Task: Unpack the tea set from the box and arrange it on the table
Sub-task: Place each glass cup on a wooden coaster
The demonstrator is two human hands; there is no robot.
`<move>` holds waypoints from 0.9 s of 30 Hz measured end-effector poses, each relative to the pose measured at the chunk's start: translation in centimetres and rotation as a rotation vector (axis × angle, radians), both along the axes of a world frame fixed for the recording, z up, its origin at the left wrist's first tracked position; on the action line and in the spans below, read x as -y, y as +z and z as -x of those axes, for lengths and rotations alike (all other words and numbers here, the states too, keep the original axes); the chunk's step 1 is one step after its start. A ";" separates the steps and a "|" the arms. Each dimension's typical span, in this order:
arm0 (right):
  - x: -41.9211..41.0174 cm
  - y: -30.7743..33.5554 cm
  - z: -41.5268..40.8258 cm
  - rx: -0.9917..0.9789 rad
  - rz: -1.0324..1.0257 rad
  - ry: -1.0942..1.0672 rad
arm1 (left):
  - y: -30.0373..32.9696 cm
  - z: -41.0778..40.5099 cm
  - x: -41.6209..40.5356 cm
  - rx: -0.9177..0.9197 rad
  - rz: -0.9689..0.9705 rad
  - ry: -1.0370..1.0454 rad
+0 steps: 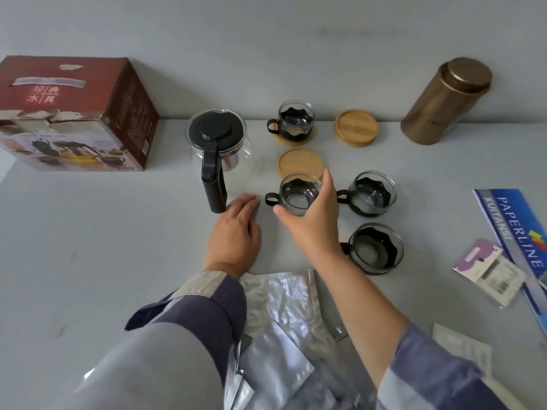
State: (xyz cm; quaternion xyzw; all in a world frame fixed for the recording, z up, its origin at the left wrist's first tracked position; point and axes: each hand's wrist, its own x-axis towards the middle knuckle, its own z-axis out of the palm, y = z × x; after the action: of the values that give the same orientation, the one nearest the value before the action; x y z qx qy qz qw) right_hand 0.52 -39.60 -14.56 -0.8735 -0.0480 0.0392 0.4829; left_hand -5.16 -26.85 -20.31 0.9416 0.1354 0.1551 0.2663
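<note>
My right hand (313, 220) grips a glass cup with a black holder (297, 195) by its rim, just in front of a bare wooden coaster (300, 162). My left hand (236, 232) rests flat on the table beside the handle of the glass teapot with a black lid (217, 137). Another cup (296, 119) stands on a coaster at the back. A second bare coaster (356, 128) lies to its right. Two more cups (371, 193) (374, 248) stand to the right of my right hand. The red tea set box (74, 113) stands at the back left.
A bronze metal canister (445, 102) stands at the back right by the wall. Crumpled silver foil bags (284, 335) lie near my arms at the front. A blue Paperline packet (515, 232) and a small purple card packet (488, 267) lie at the right edge.
</note>
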 end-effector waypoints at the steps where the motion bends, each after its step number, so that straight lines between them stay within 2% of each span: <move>1: -0.2 -0.7 0.7 0.000 0.002 -0.037 | 0.0 0.0 0.0 0.000 -0.002 -0.003; 10: -1.2 -3.2 -0.3 0.025 0.008 -0.201 | -0.1 0.1 -0.1 -0.009 -0.010 -0.001; 19: -1.7 -1.8 -2.4 0.074 -0.099 -0.188 | 0.2 0.1 -0.1 -0.015 -0.005 -0.008; 27: -3.1 -1.7 -7.6 0.097 -0.023 -0.210 | 0.1 0.0 -0.2 -0.002 0.012 -0.009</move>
State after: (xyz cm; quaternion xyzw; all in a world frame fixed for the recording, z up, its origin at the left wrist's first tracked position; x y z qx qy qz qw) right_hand 8.11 -36.48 -16.23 -0.8689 0.0198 -0.0545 0.4916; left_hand -5.20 -26.69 -20.18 0.9407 0.1325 0.1524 0.2725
